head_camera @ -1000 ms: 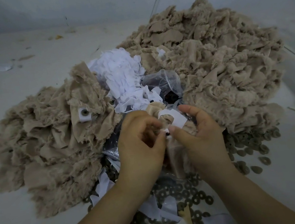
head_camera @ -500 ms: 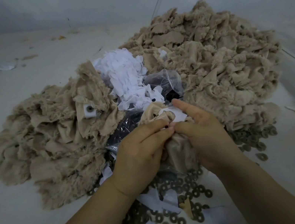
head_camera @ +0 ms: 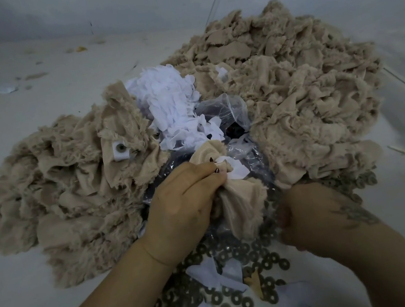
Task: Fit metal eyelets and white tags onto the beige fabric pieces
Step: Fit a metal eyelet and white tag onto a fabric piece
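At frame centre the left hand (head_camera: 178,208) pinched a beige fabric piece (head_camera: 238,200) with its white tag (head_camera: 236,167); the blurred right hand (head_camera: 314,217), grip unclear, hovered over washer-like metal eyelets (head_camera: 237,305). That tag looked loose and might slip off-hole

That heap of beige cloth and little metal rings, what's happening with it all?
A person is fitting eyelets and tags onto fabric pieces by hand. The left hand grips one beige fabric piece with a white tag against it. The right hand is down by the loose metal eyelets, blurred, so what it holds is unclear. One fitted piece lies on the left pile.
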A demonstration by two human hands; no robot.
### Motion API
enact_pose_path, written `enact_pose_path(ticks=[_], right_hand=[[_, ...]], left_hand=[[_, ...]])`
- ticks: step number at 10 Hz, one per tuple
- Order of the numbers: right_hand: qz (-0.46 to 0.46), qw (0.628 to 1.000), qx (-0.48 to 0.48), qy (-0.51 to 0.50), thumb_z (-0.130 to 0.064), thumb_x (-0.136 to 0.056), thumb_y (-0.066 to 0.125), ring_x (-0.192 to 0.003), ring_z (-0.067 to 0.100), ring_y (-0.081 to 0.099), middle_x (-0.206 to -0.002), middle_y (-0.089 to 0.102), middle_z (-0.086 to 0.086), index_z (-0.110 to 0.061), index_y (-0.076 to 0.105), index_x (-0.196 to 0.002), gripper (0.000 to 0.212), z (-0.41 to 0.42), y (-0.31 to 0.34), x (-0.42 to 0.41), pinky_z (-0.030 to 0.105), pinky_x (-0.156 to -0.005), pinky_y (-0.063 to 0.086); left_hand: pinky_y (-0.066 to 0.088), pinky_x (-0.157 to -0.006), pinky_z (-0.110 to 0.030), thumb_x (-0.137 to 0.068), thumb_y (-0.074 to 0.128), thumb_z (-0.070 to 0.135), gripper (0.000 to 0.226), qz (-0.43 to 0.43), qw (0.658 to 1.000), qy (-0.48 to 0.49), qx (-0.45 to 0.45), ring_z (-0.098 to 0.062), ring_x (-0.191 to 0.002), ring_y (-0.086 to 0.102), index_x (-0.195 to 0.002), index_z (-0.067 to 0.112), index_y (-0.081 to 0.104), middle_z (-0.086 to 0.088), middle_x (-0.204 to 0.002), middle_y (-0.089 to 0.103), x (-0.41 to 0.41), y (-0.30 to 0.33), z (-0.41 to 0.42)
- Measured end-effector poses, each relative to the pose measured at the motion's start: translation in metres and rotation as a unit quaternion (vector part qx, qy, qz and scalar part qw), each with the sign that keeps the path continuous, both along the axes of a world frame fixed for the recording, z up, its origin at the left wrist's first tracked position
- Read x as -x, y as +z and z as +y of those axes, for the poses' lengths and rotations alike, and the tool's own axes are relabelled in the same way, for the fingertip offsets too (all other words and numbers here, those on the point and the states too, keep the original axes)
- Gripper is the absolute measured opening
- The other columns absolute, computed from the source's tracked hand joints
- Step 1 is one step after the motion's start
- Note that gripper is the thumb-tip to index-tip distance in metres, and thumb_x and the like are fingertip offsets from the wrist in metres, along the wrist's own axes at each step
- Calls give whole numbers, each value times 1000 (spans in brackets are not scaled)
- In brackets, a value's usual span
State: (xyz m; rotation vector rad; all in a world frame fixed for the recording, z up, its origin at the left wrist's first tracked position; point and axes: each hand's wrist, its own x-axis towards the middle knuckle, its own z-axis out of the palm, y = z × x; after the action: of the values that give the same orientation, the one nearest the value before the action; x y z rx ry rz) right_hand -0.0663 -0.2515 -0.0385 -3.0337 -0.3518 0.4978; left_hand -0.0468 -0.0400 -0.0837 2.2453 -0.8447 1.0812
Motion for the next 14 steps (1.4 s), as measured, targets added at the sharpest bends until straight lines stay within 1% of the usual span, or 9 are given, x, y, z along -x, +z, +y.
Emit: enact_pose_path(ticks=[2, 4, 5, 6, 7, 9, 10, 12, 14], right_hand=[[-32, 993, -51, -101, -34, -89, 63, -94, 19, 67, -95, 68, 2, -16, 66, -94, 19, 13, -28, -3, 21, -70, 43], [-35, 993, -54, -98, -29, -92, 61, -100, 23, 66, -104, 69, 6, -12, 67, -103, 21, 16, -26, 0, 21, -70, 36], [-119, 986, -74, -91, -26, -87, 65, -79, 17, 66, -82, 69, -3, -22, 68, -81, 7, 2, -6, -8, 21, -61, 38], [-282, 913, -265, -127, -18, -79, 77, -55, 4, 60, -61, 63, -13, -27, 63, -68, 20, -6, 12, -22, 13, -49, 44], [-288, 857, -420, -77, -12, -80, 79, -66, -1, 66, -70, 67, -19, -28, 72, -82, 18, 16, 15, -32, 12, -60, 55], [-264, 827, -496, -14, -1, -78, 79, -75, -5, 69, -80, 71, -13, -13, 81, -88, 15, 44, -18, -41, 7, -68, 53], [-249, 824, -509, 4, -1, -80, 78, -80, -8, 69, -87, 73, -12, -13, 80, -94, 18, 38, -26, -44, 5, -72, 51], [-273, 824, -494, 47, -1, -82, 77, -84, 1, 72, -92, 75, -10, -14, 79, -99, 21, 34, -30, -45, 19, -78, 58], [-258, 807, -531, 21, -3, -83, 76, -83, -1, 72, -90, 73, -11, -14, 77, -99, 20, 35, -36, -45, 12, -74, 55]], left_hand=[[56, -84, -44, -87, 67, -4, 14, 11, 999, -25, -18, -34, -92, 70, -98, -7, 74, -22, -105, 71, -2, -8, -2], [57, -82, -44, -91, 63, 2, 16, 4, 999, -41, -10, -33, -91, 70, -98, -7, 75, -21, -105, 71, -2, -7, -2], [57, -81, -43, -91, 64, 1, 15, 1, 999, -43, -18, -33, -89, 70, -97, -7, 75, -20, -105, 71, -2, -6, 0], [57, -80, -42, -88, 67, -3, 12, 12, 999, -51, -15, -32, -89, 71, -96, -6, 75, -19, -104, 72, -3, -8, 2], [57, -85, -40, -86, 69, -3, 11, 13, 999, -50, -17, -30, -90, 71, -95, -7, 75, -19, -103, 72, -3, -8, 0], [53, -91, -30, -86, 70, 1, 11, 17, 999, -34, -8, -23, -89, 66, -94, -5, 74, -16, -97, 73, -5, -3, 0], [50, -95, -24, -83, 74, 2, 11, 23, 1000, -16, -1, -19, -91, 65, -93, -3, 75, -13, -96, 74, -5, -2, 1], [53, -86, -27, -84, 74, 6, 8, 38, 999, -8, 15, -19, -83, 68, -87, 0, 76, -9, -90, 74, -6, 1, 0], [56, -80, -33, -81, 78, 5, 6, 69, 996, -27, 40, -20, -80, 71, -85, 0, 76, -8, -87, 75, -6, 5, -1]])
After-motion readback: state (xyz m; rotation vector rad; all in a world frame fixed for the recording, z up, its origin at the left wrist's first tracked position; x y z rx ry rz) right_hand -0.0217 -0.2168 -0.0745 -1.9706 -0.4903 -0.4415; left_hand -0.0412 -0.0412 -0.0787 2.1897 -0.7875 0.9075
